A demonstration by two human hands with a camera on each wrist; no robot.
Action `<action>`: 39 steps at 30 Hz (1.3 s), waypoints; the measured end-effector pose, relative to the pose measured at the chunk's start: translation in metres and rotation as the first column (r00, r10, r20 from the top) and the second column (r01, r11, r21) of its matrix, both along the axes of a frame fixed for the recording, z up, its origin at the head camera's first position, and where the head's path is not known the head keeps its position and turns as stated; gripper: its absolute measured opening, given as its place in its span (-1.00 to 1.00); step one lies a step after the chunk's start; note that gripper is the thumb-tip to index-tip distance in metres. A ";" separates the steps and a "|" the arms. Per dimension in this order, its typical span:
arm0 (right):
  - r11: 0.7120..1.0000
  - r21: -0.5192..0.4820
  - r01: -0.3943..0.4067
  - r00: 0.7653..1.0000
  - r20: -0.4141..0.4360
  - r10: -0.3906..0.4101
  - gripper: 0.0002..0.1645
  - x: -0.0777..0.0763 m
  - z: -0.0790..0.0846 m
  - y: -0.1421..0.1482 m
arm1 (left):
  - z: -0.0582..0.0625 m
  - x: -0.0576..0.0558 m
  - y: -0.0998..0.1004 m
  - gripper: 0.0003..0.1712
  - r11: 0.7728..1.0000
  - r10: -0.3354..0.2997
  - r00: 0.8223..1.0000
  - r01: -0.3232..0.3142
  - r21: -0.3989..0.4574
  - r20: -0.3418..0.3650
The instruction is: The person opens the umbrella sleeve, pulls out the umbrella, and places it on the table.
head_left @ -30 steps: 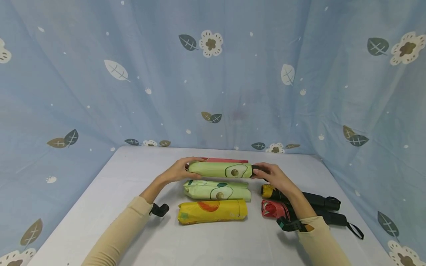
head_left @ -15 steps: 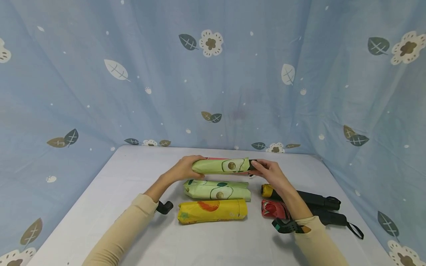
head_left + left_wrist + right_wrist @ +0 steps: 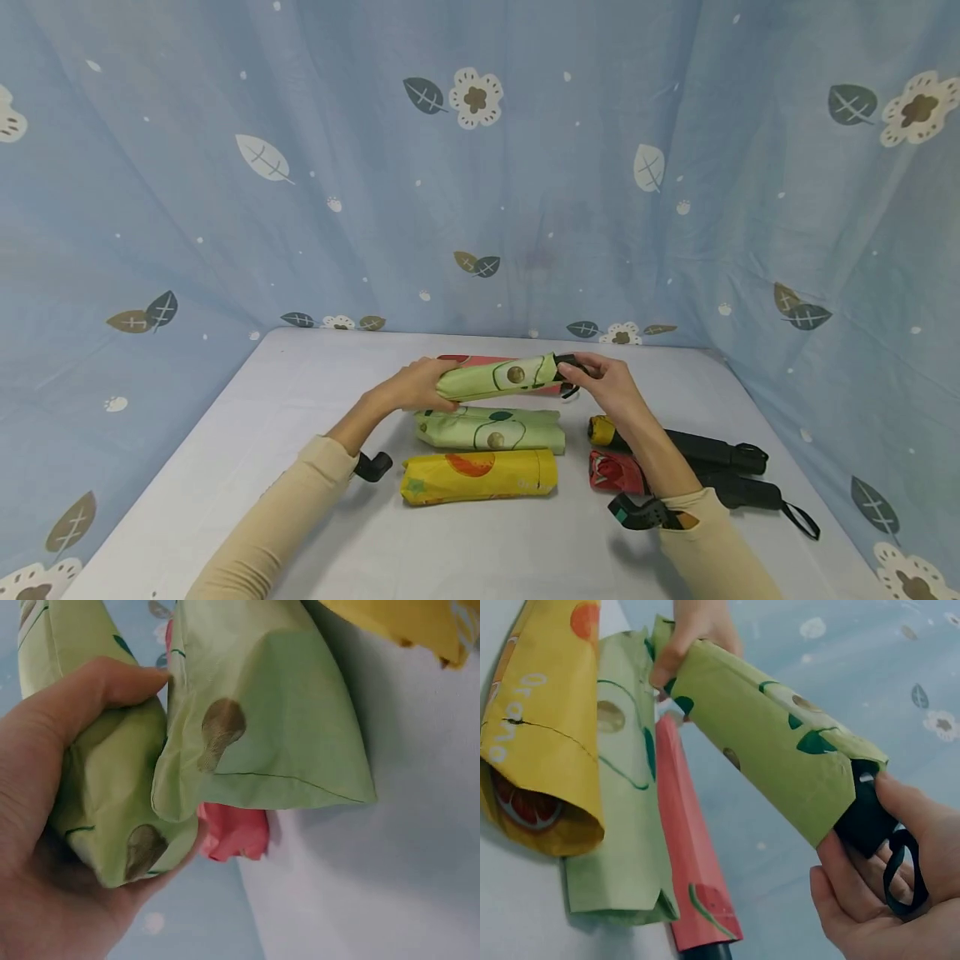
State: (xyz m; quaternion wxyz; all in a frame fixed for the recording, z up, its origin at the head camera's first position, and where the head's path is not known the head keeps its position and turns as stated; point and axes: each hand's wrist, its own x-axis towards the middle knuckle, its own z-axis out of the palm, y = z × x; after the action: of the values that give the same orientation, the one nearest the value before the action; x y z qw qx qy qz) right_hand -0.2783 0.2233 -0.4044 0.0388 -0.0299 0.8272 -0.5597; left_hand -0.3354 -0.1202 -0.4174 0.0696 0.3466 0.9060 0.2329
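Note:
In the head view my left hand (image 3: 420, 385) and right hand (image 3: 609, 387) hold a folded umbrella in a light-green avocado-print sleeve (image 3: 510, 377) above the table, its right end tilted up. Left thumb and fingers wrap its sleeve end, as the left wrist view also shows. At the other end, right thumb and fingers pinch the black handle (image 3: 866, 814), from which a wrist loop (image 3: 901, 877) hangs. Behind and below lies a pink-red umbrella (image 3: 694, 847), partly hidden. Just in front is another avocado-print sleeve (image 3: 487, 431), lying flat.
Nearer me lies a yellow orange-print sleeve (image 3: 480, 477), its mouth gaping in the right wrist view. Beneath my right forearm lie a black umbrella with a yellow end (image 3: 705, 450) and one with a red end (image 3: 618, 472). A blue patterned curtain (image 3: 525, 208) encloses the white table (image 3: 525, 550).
The avocado-print umbrella has gone from level to tilted, its right end rising. My left hand has shifted slightly right, and more of the pink-red umbrella behind shows.

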 end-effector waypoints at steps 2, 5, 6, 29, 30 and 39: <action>1.000 -0.010 0.007 1.000 0.000 -0.007 0.00 0.000 0.001 -0.001 | 0.001 0.000 0.002 -0.52 1.000 0.014 1.000 -0.014 -0.022 -0.010; 0.999 -0.038 0.011 1.000 0.017 -0.010 0.02 0.001 0.000 -0.002 | 0.003 0.000 0.004 -0.41 0.999 0.027 0.999 -0.029 -0.038 -0.045; 0.998 -0.054 0.012 1.000 0.027 -0.011 0.03 0.001 0.000 -0.002 | 0.004 0.000 0.004 -0.37 0.999 0.028 0.998 -0.030 -0.043 -0.056; 0.914 -0.392 0.101 0.994 0.084 -0.074 -0.02 -0.001 -0.005 0.009 | -0.004 -0.004 -0.017 -0.39 0.998 0.018 0.999 -0.017 0.053 -0.032; 0.907 -0.409 0.096 0.994 0.084 -0.068 -0.04 -0.001 -0.005 0.009 | -0.004 -0.004 -0.018 -0.39 0.999 0.019 0.999 -0.017 0.049 -0.034; 0.856 -0.513 0.065 0.996 0.089 -0.022 -0.06 0.001 -0.006 0.011 | -0.006 -0.005 -0.016 -0.38 0.999 0.021 0.998 -0.019 0.044 -0.051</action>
State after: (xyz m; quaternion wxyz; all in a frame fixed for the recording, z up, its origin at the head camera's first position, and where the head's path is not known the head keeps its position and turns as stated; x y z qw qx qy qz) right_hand -0.2776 0.2347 -0.4105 0.0496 0.0020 0.6455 -0.7622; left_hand -0.3404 -0.1360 -0.4237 0.0360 0.3448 0.9056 0.2444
